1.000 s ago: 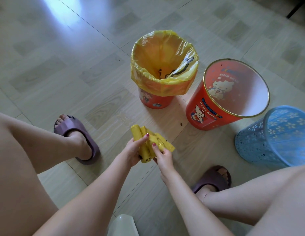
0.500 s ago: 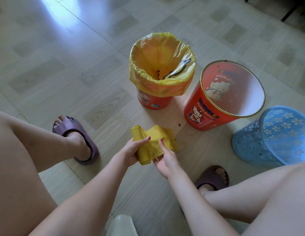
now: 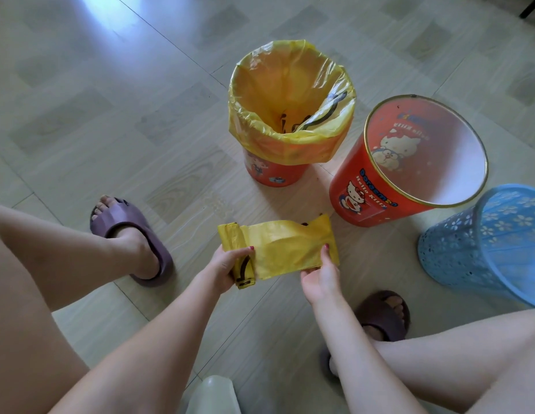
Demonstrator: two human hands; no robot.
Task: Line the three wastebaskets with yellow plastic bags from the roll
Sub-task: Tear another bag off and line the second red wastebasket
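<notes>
1 of 3 done: the small red plastic wastebasket (image 3: 275,173) already wears a yellow plastic liner (image 3: 290,100). the big red cartoon-print wastebasket (image 3: 376,192) & the blue perforated plastic wastebasket (image 3: 481,249) are both bare. my left hand (image 3: 225,268) grips the yellow bag roll (image 3: 236,249), my right hand (image 3: 320,277) pinches the unrolled yellow bag (image 3: 287,249) above the floor (image 3: 110,115), not yet torn off, i'd say.

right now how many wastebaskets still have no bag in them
2: the red cartoon wastebasket right of the lined wastebasket, and the blue lattice wastebasket at far right.
</notes>
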